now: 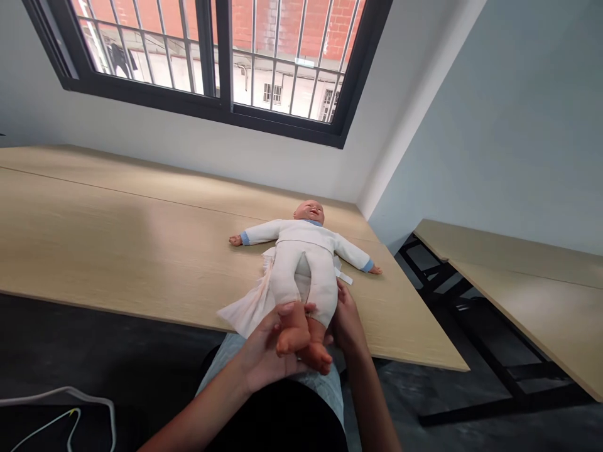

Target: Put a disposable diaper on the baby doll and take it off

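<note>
Black fabric of the person's top point(277, 420) fills the bottom of the view, with pale grey trousers point(221, 367) just beyond it, and a looped white cable point(89, 394) lies low on the left above the dark floor point(94, 339). Both forearms reach forward from there. The left hand point(258, 358) is curled around the lower legs of a baby doll point(301, 235), fingers wrapped over the ankles, raising the bare feet point(294, 336) off the surface point(141, 251). The right hand point(347, 323) sits against the outside of the doll's other thigh at the near edge of the surface, its fingers partly hidden, so whether they grip cannot be told. The doll lies on its back, head pointing away from the person, arms spread wide, dressed in a white long-sleeved outfit with blue cuffs. Under its hips lies a white cloth point(247, 307), fanned out past the left side, with a narrow white strip point(345, 276) sticking out on the right. Farther right stands a second wooden table point(522, 295) on a black metal frame point(471, 326). Beyond the surface, a black-framed barred window point(221, 107) looks out on a red brick wall point(264, 25).
</note>
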`<state>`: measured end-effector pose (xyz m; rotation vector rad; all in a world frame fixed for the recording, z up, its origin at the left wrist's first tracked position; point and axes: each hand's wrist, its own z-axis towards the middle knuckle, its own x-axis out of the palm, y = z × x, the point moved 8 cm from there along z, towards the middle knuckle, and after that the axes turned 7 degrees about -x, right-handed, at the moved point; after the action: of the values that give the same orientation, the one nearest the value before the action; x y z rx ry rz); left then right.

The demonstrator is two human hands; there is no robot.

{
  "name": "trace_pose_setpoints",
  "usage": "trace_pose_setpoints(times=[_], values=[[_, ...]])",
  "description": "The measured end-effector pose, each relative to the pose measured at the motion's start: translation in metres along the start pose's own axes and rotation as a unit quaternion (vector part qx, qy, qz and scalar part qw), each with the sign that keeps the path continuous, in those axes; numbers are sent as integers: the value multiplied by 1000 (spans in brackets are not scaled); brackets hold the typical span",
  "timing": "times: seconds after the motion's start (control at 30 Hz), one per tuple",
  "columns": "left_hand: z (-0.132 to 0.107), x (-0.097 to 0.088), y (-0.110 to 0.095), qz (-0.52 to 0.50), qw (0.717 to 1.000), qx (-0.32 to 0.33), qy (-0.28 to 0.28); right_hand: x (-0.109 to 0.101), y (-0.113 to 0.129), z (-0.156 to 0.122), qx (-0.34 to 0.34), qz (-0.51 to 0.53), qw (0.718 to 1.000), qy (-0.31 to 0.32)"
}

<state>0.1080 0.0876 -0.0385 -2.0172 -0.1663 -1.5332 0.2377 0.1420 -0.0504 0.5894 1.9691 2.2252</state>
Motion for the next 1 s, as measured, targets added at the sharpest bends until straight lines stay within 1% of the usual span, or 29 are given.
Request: trace_pose_setpoints(times=[0.07,0.13,0.2,0.27,0.33,0.4,0.47,0.53,0.6,0.67,0.73,0.83,0.93,1.0], values=[[-7,-6,0,48,998,-14,-32,-11,5,-3,28,4,1000,-9],[-14,-8,-1,94,993,-24,-65,-17,4,-12,54,-9,998,-11],[-18,-9,-3,134,987,-22,-90,-17,3,-23,60,-33,998,0],[-20,-10,-5,179,977,-16,-116,-12,3,-31,45,-54,997,16],[-24,-14,-11,237,960,-6,-150,-6,5,-34,30,-60,997,36],[-29,-17,-20,313,932,-4,-182,-4,3,-34,34,-57,997,40],[-34,-18,-29,392,899,-16,-195,-6,-1,-31,56,-41,997,33],[-39,-17,-38,443,874,-25,-199,-10,-6,-27,79,-12,996,28],[-40,-19,-47,460,864,-24,-205,-12,-10,-24,88,22,995,31],[-37,-25,-54,459,859,-15,-227,-14,-13,-21,85,36,995,30],[-32,-33,-59,462,847,2,-265,-13,-14,-21,77,36,996,31],[-22,-41,-63,487,808,53,-327,-6,-12,-22,55,36,997,37],[-13,-38,-65,537,761,105,-349,1,-12,-24,51,52,996,50],[-12,-34,-70,559,740,154,-341,1,-14,-23,57,59,995,53]])
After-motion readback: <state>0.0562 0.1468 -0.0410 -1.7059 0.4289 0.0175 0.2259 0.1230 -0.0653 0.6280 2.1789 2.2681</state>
